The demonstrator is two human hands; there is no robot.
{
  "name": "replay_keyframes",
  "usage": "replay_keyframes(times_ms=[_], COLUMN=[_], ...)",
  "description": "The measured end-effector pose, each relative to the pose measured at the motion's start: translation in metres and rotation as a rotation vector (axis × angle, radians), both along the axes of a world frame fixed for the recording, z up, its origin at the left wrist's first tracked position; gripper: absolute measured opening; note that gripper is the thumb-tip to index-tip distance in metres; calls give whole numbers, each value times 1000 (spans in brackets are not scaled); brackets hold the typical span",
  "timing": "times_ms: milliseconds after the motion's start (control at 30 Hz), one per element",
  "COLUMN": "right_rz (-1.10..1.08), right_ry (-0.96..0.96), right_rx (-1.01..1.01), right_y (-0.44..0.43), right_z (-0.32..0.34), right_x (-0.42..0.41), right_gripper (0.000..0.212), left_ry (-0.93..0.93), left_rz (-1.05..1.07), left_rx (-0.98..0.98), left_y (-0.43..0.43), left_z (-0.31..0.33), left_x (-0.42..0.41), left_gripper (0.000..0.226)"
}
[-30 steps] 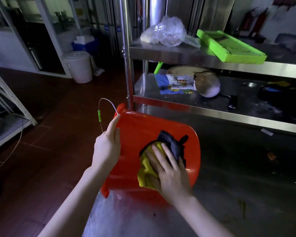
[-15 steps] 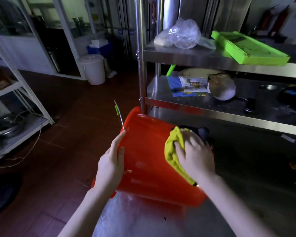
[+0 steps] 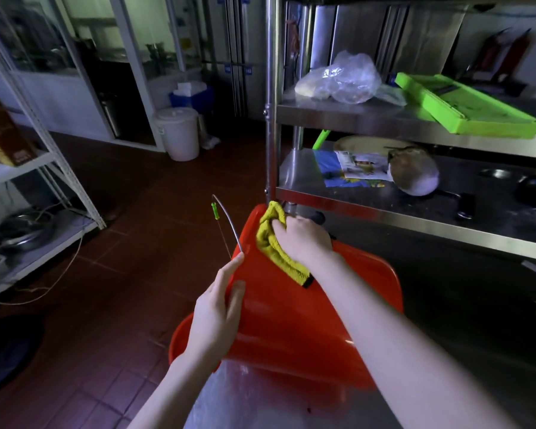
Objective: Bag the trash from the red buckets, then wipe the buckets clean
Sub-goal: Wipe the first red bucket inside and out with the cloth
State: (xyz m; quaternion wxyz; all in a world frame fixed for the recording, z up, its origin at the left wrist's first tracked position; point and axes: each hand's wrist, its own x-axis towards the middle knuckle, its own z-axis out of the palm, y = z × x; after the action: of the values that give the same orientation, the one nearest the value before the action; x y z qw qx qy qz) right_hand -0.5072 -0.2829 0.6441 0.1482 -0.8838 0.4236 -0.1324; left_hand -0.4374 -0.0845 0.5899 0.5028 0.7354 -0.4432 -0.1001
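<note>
The left hand (image 3: pixel 217 308) lies flat on the side of the red bucket (image 3: pixel 291 320). Its fingers are straight, and they press on the bucket. The tip of the first finger is right by the thin wire handle (image 3: pixel 229 226), which sticks up past the hand and has a little green grip (image 3: pixel 214 210) on it.

The right hand (image 3: pixel 300 239) is farther away than the left hand. Its fingers are curled around a yellow cloth (image 3: pixel 271 243) and push it onto the far end of the bucket.

The bucket lies on its side under both hands, on a steel table (image 3: pixel 446 305). Clear plastic (image 3: pixel 245 397) lies under the bucket, close to the person.

Past the right hand stands a steel shelf rack (image 3: pixel 369 119). It holds a clear bag (image 3: pixel 341 78) and a green tray (image 3: pixel 464 103). Far past the left hand, a white bucket with a lid (image 3: pixel 178 133) stands on the red floor (image 3: pixel 121 243).
</note>
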Motion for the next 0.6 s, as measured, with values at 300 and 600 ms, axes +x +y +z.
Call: replay_keyframes(times_ms=[300,600], right_rz=[443,169], right_ry=[-67,-112], right_rx=[-487,-370], right_y=[86,55], right_z=[-36,-28], right_x=[-68,-63], right_gripper=[57,49], left_ry=[-27,-126], left_rz=[98,112], left_rx=[132,83], left_y=[-81,-55], left_z=[67,60], left_x=[21,15], left_gripper=[52,48])
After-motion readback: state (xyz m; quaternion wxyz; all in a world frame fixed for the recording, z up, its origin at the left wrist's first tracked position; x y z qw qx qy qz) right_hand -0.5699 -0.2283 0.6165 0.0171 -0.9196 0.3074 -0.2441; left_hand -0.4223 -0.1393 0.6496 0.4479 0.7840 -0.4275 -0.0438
